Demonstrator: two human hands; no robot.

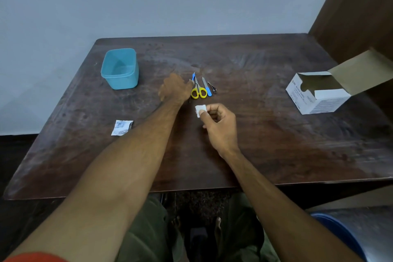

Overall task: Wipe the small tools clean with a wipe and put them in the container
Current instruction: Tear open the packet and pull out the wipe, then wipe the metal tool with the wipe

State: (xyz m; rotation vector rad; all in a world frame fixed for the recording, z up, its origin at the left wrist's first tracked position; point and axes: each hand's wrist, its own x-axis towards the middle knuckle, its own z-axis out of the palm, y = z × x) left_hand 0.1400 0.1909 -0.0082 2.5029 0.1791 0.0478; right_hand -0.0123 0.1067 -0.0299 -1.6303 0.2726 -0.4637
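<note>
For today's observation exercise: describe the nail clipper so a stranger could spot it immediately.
Start at the dark wooden table and find the row of small tools at its middle. The nail clipper lies at the row's right end, beside the blue-handled file. It alone is all metal, without coloured handle.

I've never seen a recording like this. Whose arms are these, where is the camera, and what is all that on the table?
There is no machine here: a person wears a camera on the head, so you look down along their own two arms at a dark wooden table. The right hand pinches a small white wipe. The left hand reaches to a row of small tools: yellow-handled scissors, a blue-handled file, nail clippers, and a blue tool at its fingertips; the blur hides whether it grips that one. At far left stands an empty blue container, nearer lies a torn wipe sachet, and at right an open cardboard box.
</note>
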